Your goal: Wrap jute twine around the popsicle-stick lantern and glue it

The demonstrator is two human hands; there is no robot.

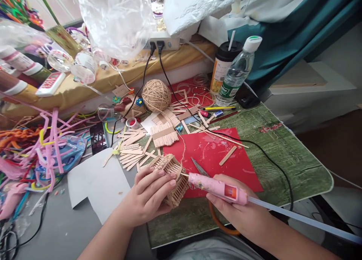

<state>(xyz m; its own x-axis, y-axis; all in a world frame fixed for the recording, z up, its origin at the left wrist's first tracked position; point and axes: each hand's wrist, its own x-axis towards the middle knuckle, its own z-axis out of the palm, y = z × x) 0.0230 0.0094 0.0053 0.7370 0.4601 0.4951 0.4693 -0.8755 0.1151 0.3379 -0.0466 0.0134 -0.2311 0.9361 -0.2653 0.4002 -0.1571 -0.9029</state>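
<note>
My left hand (154, 194) is wrapped over a small slatted box (178, 190) built from wooden sticks, with twine along its edges. In my right hand (237, 209) is a pink hot glue gun (217, 188), a long clear glue stick (299, 222) coming out of its back end. The metal nozzle touches or nearly touches the twine at the box's right upper edge. A strand of twine (184, 145) runs from the box back toward a twine ball (156, 95). Scissors (199, 166) with an orange handle lie partly hidden beneath the glue gun and right hand.
A red sheet (207, 146) lies on the green wood-pattern table (299, 165). Craft sticks (131, 154) are strewn left of it, by a white paper (98, 184). A black cord (266, 150) crosses the table. A water bottle (236, 73) and lidded cup (222, 65) stand behind; pipe cleaners (53, 143) heap leftward.
</note>
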